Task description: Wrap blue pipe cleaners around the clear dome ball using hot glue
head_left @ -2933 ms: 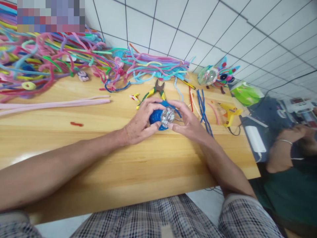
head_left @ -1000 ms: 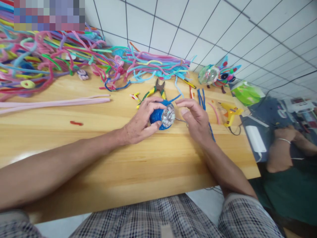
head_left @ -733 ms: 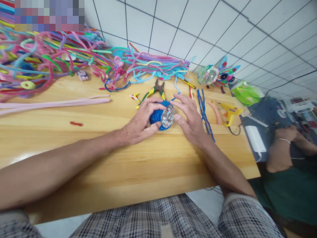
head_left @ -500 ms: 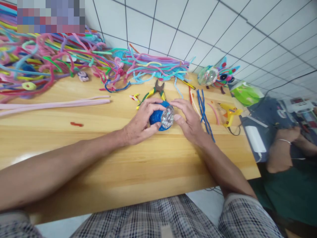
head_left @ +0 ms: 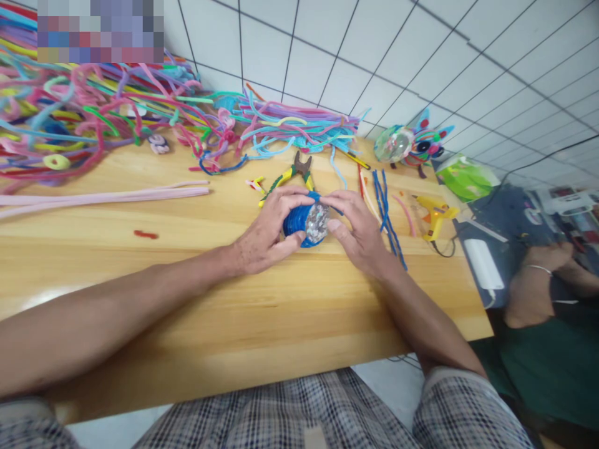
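A white tiled wall rises behind a broad wooden table. A tangled heap of coloured fuzzy stems covers the table's far left corner, and a looser bundle of purple, pink and blue stems lies along the back. At the right edge of the view sits another person, whose forearm wears a pale band at the wrist.

Near the middle of the table, the left hand curls around a blue-wound piece, thumb and fingers closed about its side. The right hand is at the piece's clear, glittery end, thumb and forefinger a little apart; whether it grips anything cannot be told.

Pale pink strips stretch across the left side. A colourful eared figure with a clear round body stands at the back right. A yellow glue gun lies near the right edge, pliers just beyond the hands, and blue stems beside the right hand. A red scrap lies to the left, well apart.
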A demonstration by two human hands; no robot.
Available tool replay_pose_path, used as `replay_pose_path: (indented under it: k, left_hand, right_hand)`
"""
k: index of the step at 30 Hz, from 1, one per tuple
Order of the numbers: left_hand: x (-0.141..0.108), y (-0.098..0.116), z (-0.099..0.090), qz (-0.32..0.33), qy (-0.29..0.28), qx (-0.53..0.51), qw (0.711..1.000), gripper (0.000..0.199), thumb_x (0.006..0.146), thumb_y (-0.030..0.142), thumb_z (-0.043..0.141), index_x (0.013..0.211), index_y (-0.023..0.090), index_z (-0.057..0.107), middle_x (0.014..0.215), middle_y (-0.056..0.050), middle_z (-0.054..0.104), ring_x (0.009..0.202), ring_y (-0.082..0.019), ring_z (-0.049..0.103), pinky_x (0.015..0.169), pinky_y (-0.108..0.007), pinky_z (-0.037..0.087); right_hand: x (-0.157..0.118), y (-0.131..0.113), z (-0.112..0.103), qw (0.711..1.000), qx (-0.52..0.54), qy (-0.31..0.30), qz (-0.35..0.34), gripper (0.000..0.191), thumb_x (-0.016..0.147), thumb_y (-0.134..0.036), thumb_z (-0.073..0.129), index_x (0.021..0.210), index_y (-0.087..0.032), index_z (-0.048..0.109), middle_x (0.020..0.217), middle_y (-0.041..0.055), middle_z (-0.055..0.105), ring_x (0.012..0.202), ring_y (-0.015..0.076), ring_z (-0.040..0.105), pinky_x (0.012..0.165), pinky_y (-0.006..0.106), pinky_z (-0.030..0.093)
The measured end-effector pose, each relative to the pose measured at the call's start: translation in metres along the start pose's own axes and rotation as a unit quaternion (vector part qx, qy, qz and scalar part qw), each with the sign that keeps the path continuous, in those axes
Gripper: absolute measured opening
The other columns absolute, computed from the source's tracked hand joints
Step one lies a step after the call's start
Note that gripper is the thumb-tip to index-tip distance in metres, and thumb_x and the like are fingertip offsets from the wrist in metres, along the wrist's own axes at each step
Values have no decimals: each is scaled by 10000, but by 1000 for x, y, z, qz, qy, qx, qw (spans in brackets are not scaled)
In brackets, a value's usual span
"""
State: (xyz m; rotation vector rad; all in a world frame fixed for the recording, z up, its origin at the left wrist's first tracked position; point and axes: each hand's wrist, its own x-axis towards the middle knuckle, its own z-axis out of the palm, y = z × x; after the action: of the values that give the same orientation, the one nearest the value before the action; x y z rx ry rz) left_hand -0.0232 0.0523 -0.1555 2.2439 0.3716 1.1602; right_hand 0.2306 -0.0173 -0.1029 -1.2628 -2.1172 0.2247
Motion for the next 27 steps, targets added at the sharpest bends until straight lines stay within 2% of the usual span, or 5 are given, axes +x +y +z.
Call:
replay_pose_path:
  k: [6, 16, 21, 27]
  left_hand:
    - [0, 3, -2, -25, -23, 10, 999, 439, 1131, 383, 590, 1548, 274, 508, 1597, -168, 541, 1538, -343, 511, 1319, -629, 463]
    - [1, 1, -2, -14, -20, 5, 1000, 443, 1139, 379, 590, 1559, 270, 498, 1600, -172, 532, 1552, -329, 503, 1328, -606, 460]
    - [1, 2, -2, -12, -11, 10, 1000, 470, 1154, 412, 571, 1594, 282, 468, 1578, -165, 553, 1540, -320, 513, 1312, -595, 477]
    - [1, 3, -3, -21, -23, 10, 999, 401, 1152, 401, 570, 1527, 266, 526, 1601, -170, 542, 1556, -321, 501, 1332, -595, 458]
  right_hand:
    - [0, -1, 0, 1000, -6, -4, 12, 422, 1164, -504, 527, 1507, -318, 689, 1434, 126, 732, 1375, 315, 677, 1204, 586, 559]
    - [-2, -4, 1, 1000, -13, -7, -10, 443, 1157, -421, 558, 1578, -322, 653, 1449, 142, 686, 1368, 316, 670, 1172, 589, 575]
    - [-2, -5, 1, 1000, -17, -11, -2, 454, 1149, -448, 574, 1583, -340, 654, 1451, 140, 682, 1362, 329, 669, 1166, 601, 578]
    - [-2, -5, 2, 1000, -22, -9, -13, 458, 1152, -416, 576, 1597, -328, 640, 1436, 144, 677, 1350, 321, 672, 1149, 587, 584]
